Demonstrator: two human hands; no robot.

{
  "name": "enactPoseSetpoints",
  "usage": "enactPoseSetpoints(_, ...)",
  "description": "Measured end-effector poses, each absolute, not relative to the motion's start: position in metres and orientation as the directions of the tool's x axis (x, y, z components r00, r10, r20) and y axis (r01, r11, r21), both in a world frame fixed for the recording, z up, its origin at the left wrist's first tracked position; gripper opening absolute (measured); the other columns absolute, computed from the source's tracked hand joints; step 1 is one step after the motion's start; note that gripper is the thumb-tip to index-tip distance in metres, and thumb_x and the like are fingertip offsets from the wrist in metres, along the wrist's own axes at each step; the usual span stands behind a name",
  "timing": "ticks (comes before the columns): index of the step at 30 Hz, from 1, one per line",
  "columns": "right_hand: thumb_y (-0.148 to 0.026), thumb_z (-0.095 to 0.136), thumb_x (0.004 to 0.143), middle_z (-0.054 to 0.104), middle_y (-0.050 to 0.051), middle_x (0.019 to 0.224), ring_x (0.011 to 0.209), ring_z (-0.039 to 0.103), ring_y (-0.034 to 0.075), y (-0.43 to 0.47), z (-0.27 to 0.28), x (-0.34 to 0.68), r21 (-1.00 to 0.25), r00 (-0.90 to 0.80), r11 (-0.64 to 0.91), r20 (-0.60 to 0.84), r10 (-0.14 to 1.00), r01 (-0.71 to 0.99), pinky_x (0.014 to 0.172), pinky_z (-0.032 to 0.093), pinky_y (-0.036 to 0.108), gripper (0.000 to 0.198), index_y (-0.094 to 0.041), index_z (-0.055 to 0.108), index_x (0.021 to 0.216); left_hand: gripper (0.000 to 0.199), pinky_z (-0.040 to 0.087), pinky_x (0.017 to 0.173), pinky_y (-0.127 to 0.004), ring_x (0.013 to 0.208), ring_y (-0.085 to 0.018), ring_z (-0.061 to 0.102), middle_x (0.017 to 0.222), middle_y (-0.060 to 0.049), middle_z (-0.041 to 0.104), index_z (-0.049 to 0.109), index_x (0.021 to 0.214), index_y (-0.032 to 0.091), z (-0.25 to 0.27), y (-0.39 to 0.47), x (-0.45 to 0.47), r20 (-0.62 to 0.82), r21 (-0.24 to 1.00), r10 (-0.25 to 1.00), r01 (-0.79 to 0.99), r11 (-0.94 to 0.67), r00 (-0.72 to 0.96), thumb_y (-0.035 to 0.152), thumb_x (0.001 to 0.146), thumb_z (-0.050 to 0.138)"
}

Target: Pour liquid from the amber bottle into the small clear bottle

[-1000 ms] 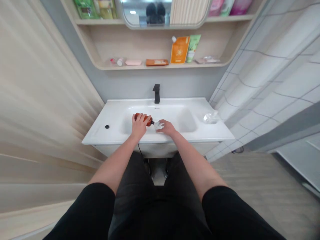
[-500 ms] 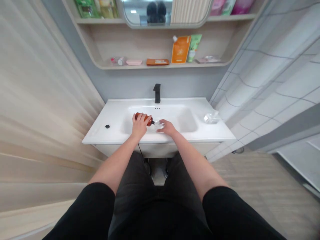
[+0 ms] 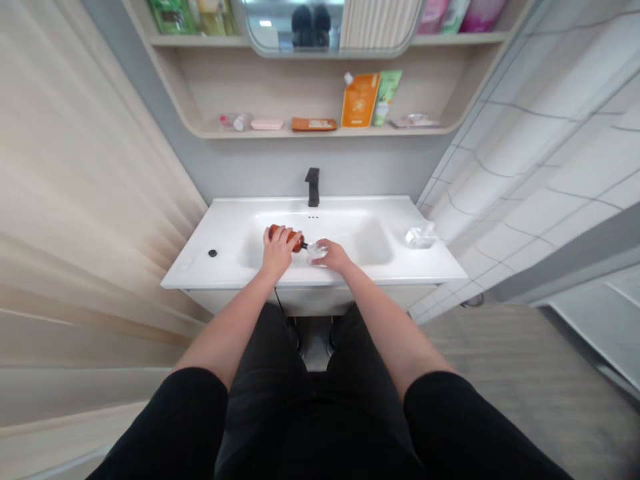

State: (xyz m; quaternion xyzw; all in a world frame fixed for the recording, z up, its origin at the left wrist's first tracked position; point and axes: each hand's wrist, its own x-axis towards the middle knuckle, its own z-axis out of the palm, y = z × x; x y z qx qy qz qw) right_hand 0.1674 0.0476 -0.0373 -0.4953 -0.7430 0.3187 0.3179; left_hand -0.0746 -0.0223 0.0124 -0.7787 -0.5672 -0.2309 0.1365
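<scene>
Over the white sink basin (image 3: 360,233), my left hand (image 3: 278,252) is wrapped round a reddish-brown bottle (image 3: 296,241) with a black neck. The bottle lies tilted nearly flat, its neck pointing right. My right hand (image 3: 331,255) holds a small clear container (image 3: 316,251) right at the bottle's mouth; whether the two touch, I cannot tell. Any liquid between them is too small to make out. A small black cap (image 3: 213,253) rests on the counter to the left.
A black faucet (image 3: 313,187) rises behind the basin. On the counter's right stands a clear container (image 3: 421,236). The shelf above bears an orange pouch (image 3: 360,100), a green tube (image 3: 387,97), a brown packet (image 3: 314,125) and a pink bar-shaped thing (image 3: 267,125). Beige curtain hangs at left.
The view has shifted very slightly. Both hands keep their hold, with the bottle and the clear container in nearly the same place.
</scene>
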Motion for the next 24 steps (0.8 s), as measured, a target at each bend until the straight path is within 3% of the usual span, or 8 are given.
enactPoseSetpoints(24, -0.035, 0.106, 0.06, 0.082, 0.006, 0.12, 0.112, 0.077, 0.029, 0.0411, -0.0283, 0.1676, -0.761, -0.31, 0.313, 0.155, 0.938, 0.568, 0.108, 0.058, 0.043, 0.071, -0.024, 0.076, 0.123, 0.064, 0.014, 0.139, -0.071, 0.162, -0.036, 0.044, 0.163, -0.014, 0.062, 0.064, 0.158, 0.033, 0.011, -0.0212, -0.074, 0.512, 0.075, 0.825, 0.945, -0.319, 0.238, 0.012, 0.1, 0.049)
